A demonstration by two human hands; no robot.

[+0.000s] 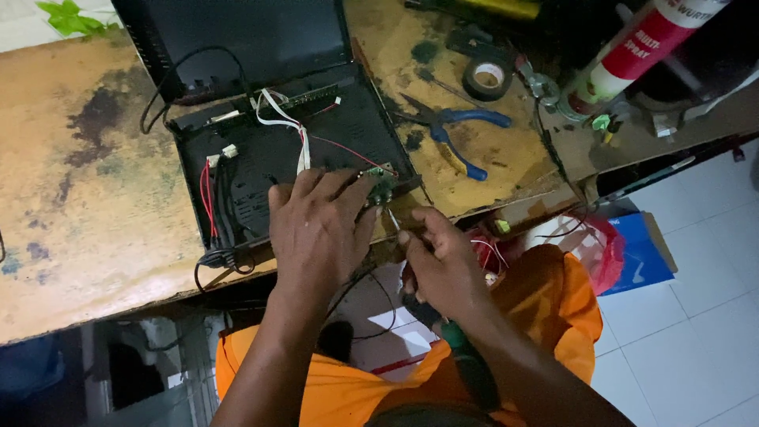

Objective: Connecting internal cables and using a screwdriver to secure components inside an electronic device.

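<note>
An opened black device case (261, 158) lies on the worn wooden bench, with red, white and black wires inside. My left hand (316, 229) rests flat over its near right corner, fingers on a small green circuit board (379, 180). My right hand (443, 265) grips a screwdriver with a green-and-black handle (462, 356); its metal tip (393, 220) points up at the board's near edge. The board is partly hidden under my fingers.
The case lid (245, 35) stands behind the case. Blue-handled pliers (455, 130), a roll of black tape (486, 77) and a red-and-white spray can (632, 47) lie to the right. The bench edge (118, 308) runs near my orange-clad lap; white floor tiles lie to the right.
</note>
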